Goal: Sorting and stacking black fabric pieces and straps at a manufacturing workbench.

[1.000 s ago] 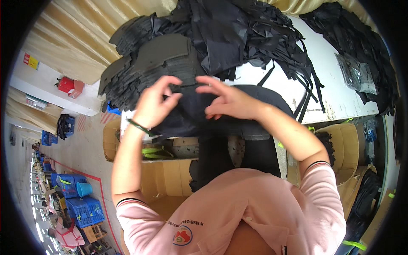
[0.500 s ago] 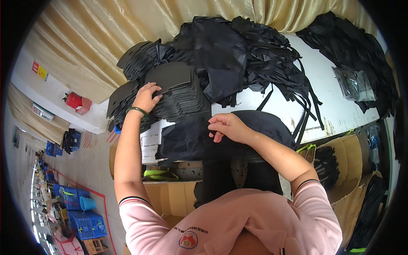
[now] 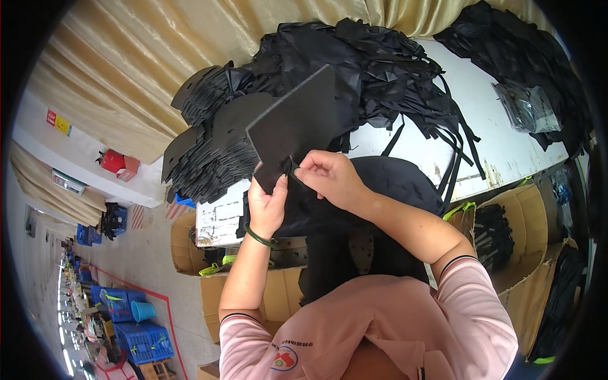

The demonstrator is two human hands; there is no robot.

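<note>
My left hand [image 3: 268, 206] grips a stiff black sheet [image 3: 301, 117], foam-like, by its lower end. The sheet is tilted up over the table, its far corner pointing away. At that lower end my right hand [image 3: 330, 180] is closed in a pinch beside my left thumb, over a small dark bit too hidden to name. Similar black sheets lie in overlapping stacks [image 3: 231, 142] to the left. Beneath my hands, a black fabric piece [image 3: 392, 187] with a curved edge lies along the table's near side.
Heaped black fabric with straps [image 3: 399, 82] covers the back of the white table [image 3: 468, 145]. A clear plastic bag [image 3: 525, 107] and another dark pile [image 3: 506, 50] are at right. Open cardboard boxes [image 3: 519, 234] stand below. Blue crates [image 3: 142, 339] sit on the floor, left.
My left hand has left the stack and come right and nearer with one black sheet. My right hand has met it at the sheet's lower end and closed in a pinch.
</note>
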